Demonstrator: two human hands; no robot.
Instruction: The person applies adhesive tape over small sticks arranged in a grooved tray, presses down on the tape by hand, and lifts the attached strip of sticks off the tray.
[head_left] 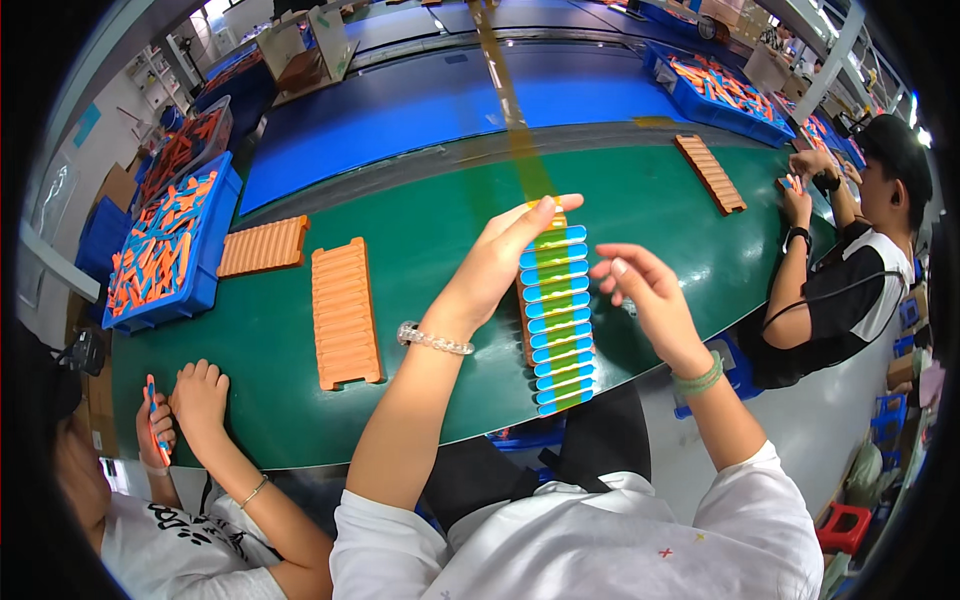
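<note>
A row of flat, round-ended blue pieces with white edges lies side by side in front of me. An orange grooved tray shows beneath the row's left side. Yellow-green see-through tape runs lengthwise over the pieces and away across the table. At the row's far end, the thumb and fingers of my left hand close on the tape; the fingers' undersides are hidden. To the right of the row, my right hand hovers with loosely curled fingers apart, holding nothing.
Two orange grooved trays lie left on the green table, another far right. Blue bins hold orange and blue pieces. Co-workers sit left and right, their hands over the table. A blue surface lies beyond.
</note>
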